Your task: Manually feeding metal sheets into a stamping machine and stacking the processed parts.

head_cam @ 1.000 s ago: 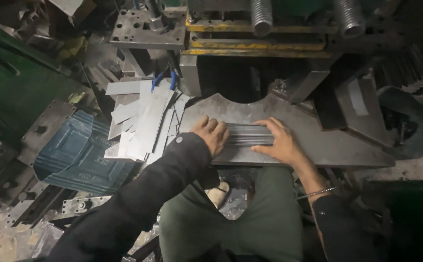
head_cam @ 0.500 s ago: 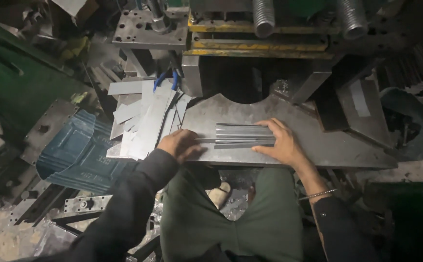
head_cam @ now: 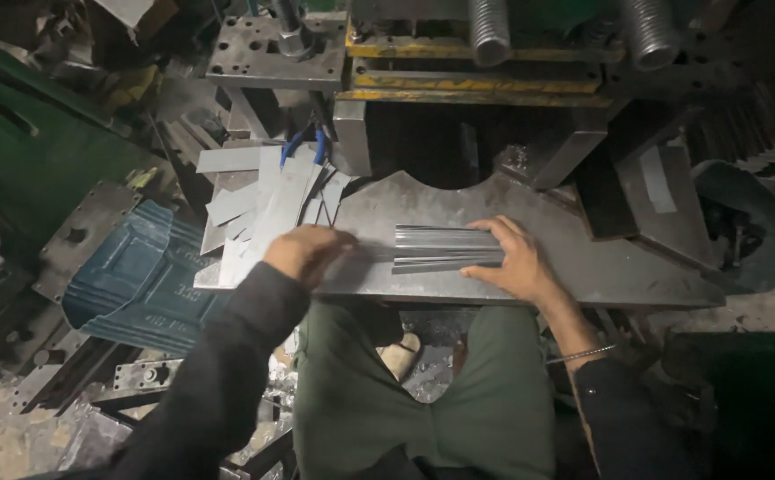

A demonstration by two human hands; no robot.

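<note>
**Two hands square a bundle of metal strips at a press bench**

A seated person's right hand [head_cam: 516,262] lies flat and spread against the right end of a small bundle of long, thin grey metal strips [head_cam: 445,249], fingers over the top and thumb at the near edge, pressing rather than gripping. The left hand [head_cam: 303,252], knuckles up and loosely curled, rests just beyond the bundle's left end; whether its fingertips touch the strips cannot be told. Both forearms reach forward in dark sleeves over green-trousered knees. The bundle lies between the hands on a grey steel plate with a curved cut-out [head_cam: 583,258]. Beyond the left hand, loose flat sheet-metal blanks [head_cam: 263,200] fan across the plate's far corner, with blue-handled pliers [head_cam: 303,142] behind them. Outboard of the left arm sits a blue ribbed casing [head_cam: 134,276].
</note>
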